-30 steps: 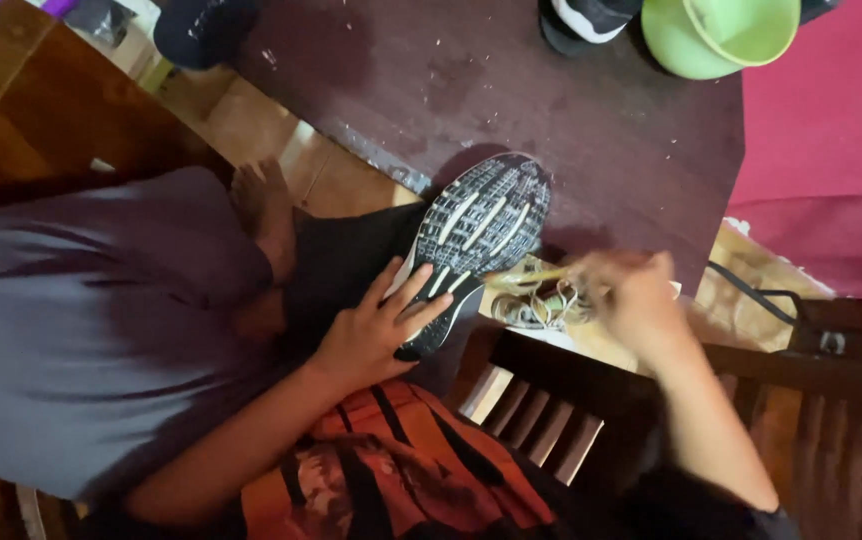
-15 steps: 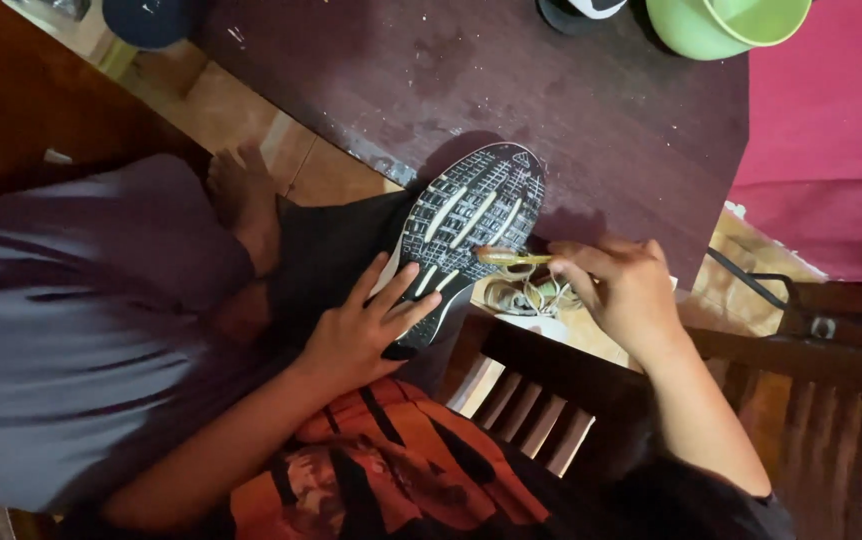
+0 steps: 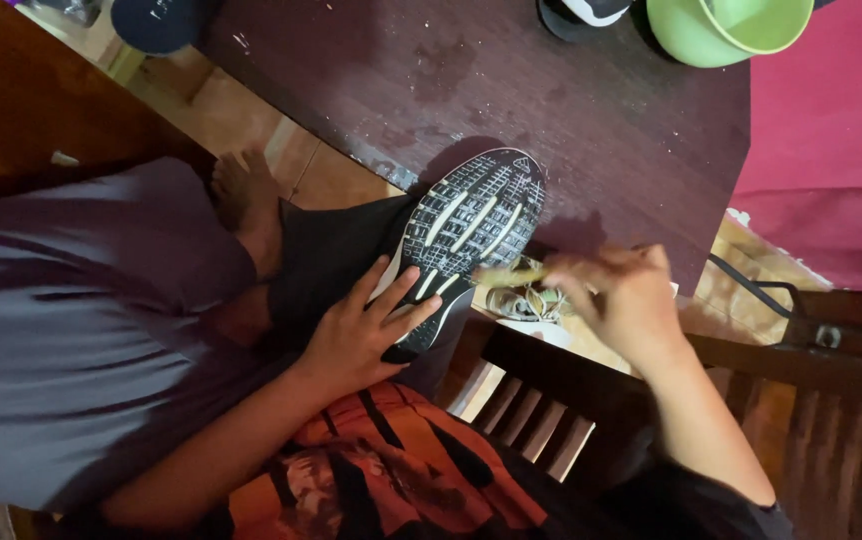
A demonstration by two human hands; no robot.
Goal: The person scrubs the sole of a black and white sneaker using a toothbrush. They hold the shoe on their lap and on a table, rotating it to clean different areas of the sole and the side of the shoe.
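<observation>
A dark sports shoe (image 3: 471,225) lies sole-up on my lap, its grey tread with pale bars facing me and its toe reaching over the table edge. My left hand (image 3: 361,330) presses flat on the heel end of the sole, fingers spread. My right hand (image 3: 621,300), blurred by motion, pinches a small yellowish stick-like tool (image 3: 506,275) whose tip is at the right side of the sole. Just under it sits a pale tangled bundle (image 3: 526,302); what it is I cannot tell.
A dark scuffed table (image 3: 571,100) carries a green bowl (image 3: 741,25) and a black-and-white shoe (image 3: 576,12) at its far edge. A slatted wooden chair (image 3: 551,400) stands under my right arm. Magenta cloth (image 3: 831,150) lies to the right, and a bare foot (image 3: 241,190) rests on the floor at left.
My right hand has brought the yellowish tool from the tangled bundle up to the sole's edge. The left hand has kept its hold on the shoe.
</observation>
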